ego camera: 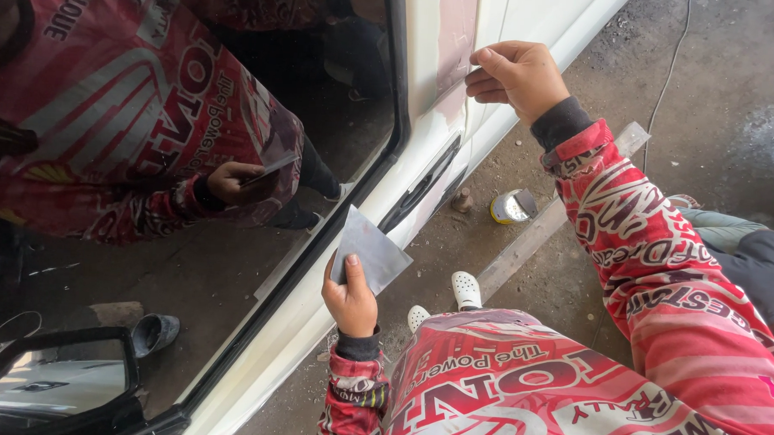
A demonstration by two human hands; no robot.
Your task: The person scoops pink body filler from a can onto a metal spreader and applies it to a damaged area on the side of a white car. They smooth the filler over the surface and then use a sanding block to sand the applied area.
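Left hand (351,300): closed round the lower corner of a grey sheet (370,251), thumb on its face, held just off the white door (427,39). Thin, light, likely bendy; best pinched by an edge. Right hand (516,76): fingers curled, fingertips pressed on a putty patch (456,35); whether it holds anything, cannot tell. Beyond, a tin (513,206) on the floor.

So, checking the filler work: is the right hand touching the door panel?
Touching. The head view shows the right hand with fingertips pressed on the white door panel.
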